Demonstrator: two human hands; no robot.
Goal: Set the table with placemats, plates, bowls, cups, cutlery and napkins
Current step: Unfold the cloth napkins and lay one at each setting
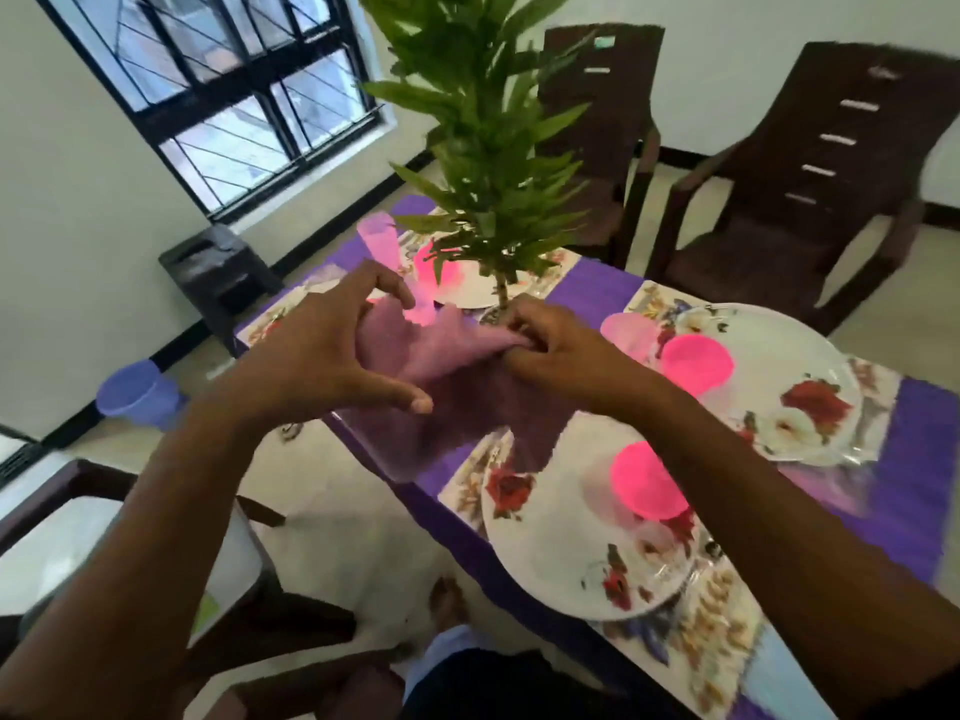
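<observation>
A mauve napkin (pixel 441 392) hangs in the air over the table's left edge. My right hand (pixel 558 356) pinches its upper corner. My left hand (pixel 322 356) is spread beside the cloth with thumb and fingers apart, touching its left side. On the purple table (pixel 893 491) lie floral placemats (pixel 717 631) with white flowered plates (pixel 550 569) (pixel 826 397), each carrying a bright pink bowl (pixel 647 480) (pixel 696 361). A third plate with a pink bowl (pixel 467 288) sits behind the plant. A translucent pink cup (pixel 382 241) stands at the far left corner.
A tall green plant (pixel 483 148) rises from the table's middle, just behind my hands. Dark brown chairs (pixel 810 184) stand at the far side, another chair (pixel 104 543) at lower left. A black stool (pixel 218 272) and a purple tub (pixel 137 392) are on the floor by the window wall.
</observation>
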